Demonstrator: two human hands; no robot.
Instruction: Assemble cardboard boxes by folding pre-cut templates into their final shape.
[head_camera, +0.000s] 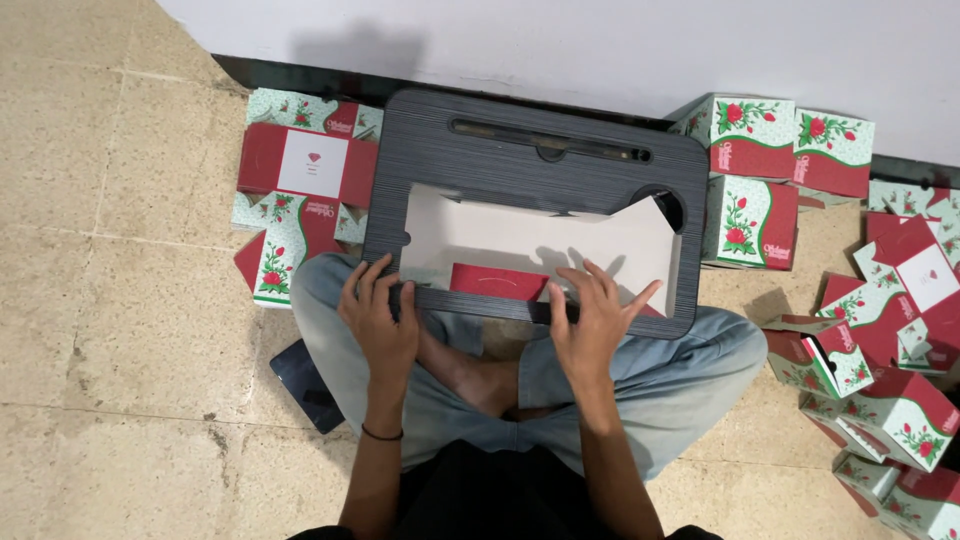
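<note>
Sitting cross-legged, the person rests both hands flat, fingers spread and grasping nothing: left hand (378, 320) on the near edge of the dark lap desk (535, 160), right hand (592, 318) on the unfolded white carton blank (560, 240) lying on it. Folded rose-print boxes (750, 180) sit just beside the desk.

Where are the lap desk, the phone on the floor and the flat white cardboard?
Lap desk (520, 160), head view, its top edge.
Phone (305, 385), head view, its dark screen.
Cardboard (520, 240), head view, its white middle.
</note>
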